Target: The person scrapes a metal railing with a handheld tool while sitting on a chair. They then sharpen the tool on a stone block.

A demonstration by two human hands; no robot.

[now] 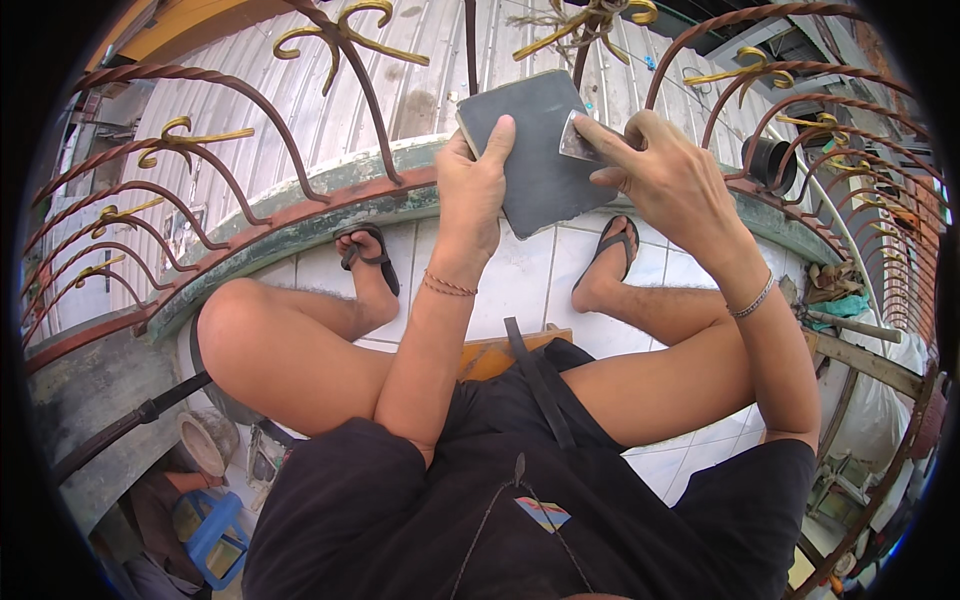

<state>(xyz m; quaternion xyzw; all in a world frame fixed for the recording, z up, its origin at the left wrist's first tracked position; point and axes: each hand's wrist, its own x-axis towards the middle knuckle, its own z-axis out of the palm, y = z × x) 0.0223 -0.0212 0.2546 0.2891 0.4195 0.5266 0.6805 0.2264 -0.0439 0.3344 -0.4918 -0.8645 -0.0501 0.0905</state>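
Note:
I sit on a low wooden stool (490, 352) on a tiled balcony. My left hand (472, 178) grips the left edge of a flat dark grey slab (545, 160), thumb laid on its face, holding it up in front of me. My right hand (668, 165) pinches a small grey metal piece (578, 142) against the slab's right edge. Both wrists wear thin bracelets. My feet in black sandals rest on the white tiles (520, 270) below the slab.
A curved iron railing (250, 110) with red scrolls and gold tips rings the balcony edge. A corrugated metal roof (420, 70) lies beyond it. A blue plastic stool (215, 535) stands lower left; wooden poles and sacks (850, 330) lie at the right.

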